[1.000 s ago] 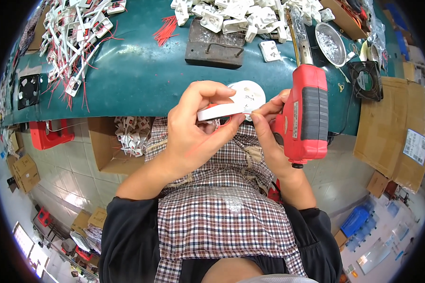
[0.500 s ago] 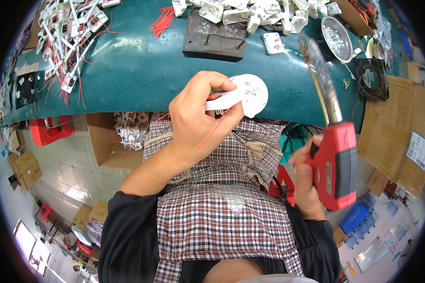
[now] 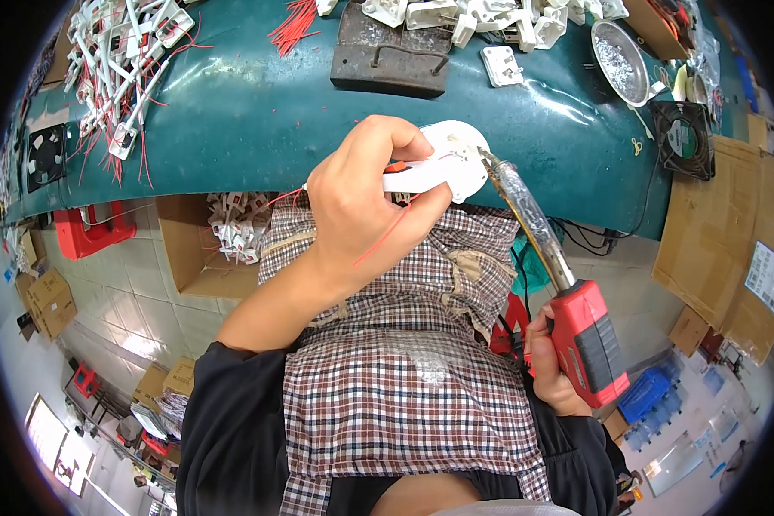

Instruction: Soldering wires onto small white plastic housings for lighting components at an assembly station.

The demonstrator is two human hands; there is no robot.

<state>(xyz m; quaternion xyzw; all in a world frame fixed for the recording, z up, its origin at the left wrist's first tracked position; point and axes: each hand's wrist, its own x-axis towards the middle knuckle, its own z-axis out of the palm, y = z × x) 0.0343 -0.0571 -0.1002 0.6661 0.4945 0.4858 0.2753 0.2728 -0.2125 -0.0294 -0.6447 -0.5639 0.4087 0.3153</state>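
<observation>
My left hand (image 3: 361, 189) is closed round a white plastic part with a round disc (image 3: 458, 185) at its far end. A red wire (image 3: 383, 239) trails from it across my palm, and a small orange-red piece shows between my fingers. My right hand (image 3: 552, 370) grips the red and black handle of a soldering iron (image 3: 586, 340). The iron slants up and left, its tip at the right side of the disc, over small contacts there. Whether the tip touches them I cannot tell.
A dark metal block (image 3: 390, 56) with a handle stands on the green table (image 3: 249, 112). White plug parts (image 3: 500, 66), red wires (image 3: 296, 24), a pile of wired white pieces (image 3: 129, 60), a metal dish (image 3: 617, 64) and a small fan (image 3: 682, 140) lie around.
The soldering iron has swung left and its tip has come down from above the table to the white disc. My left hand has barely shifted with the part.
</observation>
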